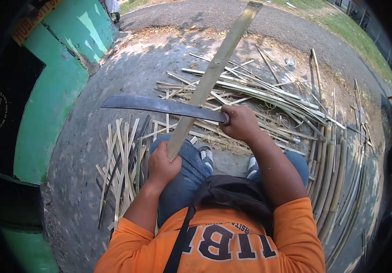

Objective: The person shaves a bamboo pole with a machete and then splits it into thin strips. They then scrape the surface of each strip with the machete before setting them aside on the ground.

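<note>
My left hand (161,166) grips the near end of a long pale bamboo slat (214,68) that slants up and away to the top of the view. My right hand (240,122) is closed around the handle of a long dark machete (159,105). Its blade points left and crosses in front of the slat just above my left hand. Below both hands are my knees in blue jeans (191,170), and an orange shirt fills the bottom of the view.
A pile of thin cut bamboo strips (121,164) lies on the concrete at my left. Scattered splits and shavings (259,98) cover the ground ahead. Thick bamboo poles (334,182) lie along the right. A green wall (55,91) stands at the left.
</note>
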A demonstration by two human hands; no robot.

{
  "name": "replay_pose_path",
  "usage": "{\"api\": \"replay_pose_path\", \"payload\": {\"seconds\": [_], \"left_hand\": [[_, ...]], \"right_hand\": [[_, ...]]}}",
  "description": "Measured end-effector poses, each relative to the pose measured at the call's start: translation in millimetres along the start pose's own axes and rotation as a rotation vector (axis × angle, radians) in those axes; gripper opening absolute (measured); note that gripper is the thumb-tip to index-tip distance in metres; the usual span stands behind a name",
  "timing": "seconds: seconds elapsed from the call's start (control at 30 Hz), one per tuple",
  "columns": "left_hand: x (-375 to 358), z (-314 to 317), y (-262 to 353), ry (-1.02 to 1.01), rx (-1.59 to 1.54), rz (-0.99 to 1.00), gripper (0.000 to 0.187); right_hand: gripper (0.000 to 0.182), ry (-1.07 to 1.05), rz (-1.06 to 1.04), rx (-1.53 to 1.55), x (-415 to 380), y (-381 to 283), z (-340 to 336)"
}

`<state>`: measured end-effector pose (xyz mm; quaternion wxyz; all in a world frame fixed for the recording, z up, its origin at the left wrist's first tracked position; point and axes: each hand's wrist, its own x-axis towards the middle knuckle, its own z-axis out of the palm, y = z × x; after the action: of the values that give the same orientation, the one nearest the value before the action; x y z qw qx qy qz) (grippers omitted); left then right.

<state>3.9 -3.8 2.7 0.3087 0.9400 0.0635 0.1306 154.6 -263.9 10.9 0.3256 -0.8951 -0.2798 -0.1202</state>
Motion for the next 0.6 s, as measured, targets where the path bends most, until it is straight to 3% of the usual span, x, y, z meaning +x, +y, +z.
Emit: {"api": "replay_pose_path", "payload": {"seconds": [0.07,0.17,0.27,0.37,0.6], "left_hand": [[-1.3,-0.5,0.2,-0.020,-0.037,-0.012,0.037],[1.0,2.6,-0.8,0.048,0.069,0.244,0.037],[-0.3,2.8,-6.6,0.077,0.092,0.325,0.036],[0.5,5.4,-4.8,0.079,0.005,0.068,0.034],[-2.5,2.2,-6.8,0.037,0.002,0.069,0.039]], "right_hand": [[0.015,-0.060,-0.066,-0.036,-4.8,-12.6,2.1],[0.015,-0.149,-0.233,-0.098,-8.1,-32.1,19.5],[0.013,-0.221,-0.243,-0.146,-3.7,-30.1,7.4],[0.009,-0.198,-0.091,-0.102,-4.0,-10.4,15.1],[0.011,-0.195,-0.163,-0.195,-4.7,-22.7,-3.3]]}}
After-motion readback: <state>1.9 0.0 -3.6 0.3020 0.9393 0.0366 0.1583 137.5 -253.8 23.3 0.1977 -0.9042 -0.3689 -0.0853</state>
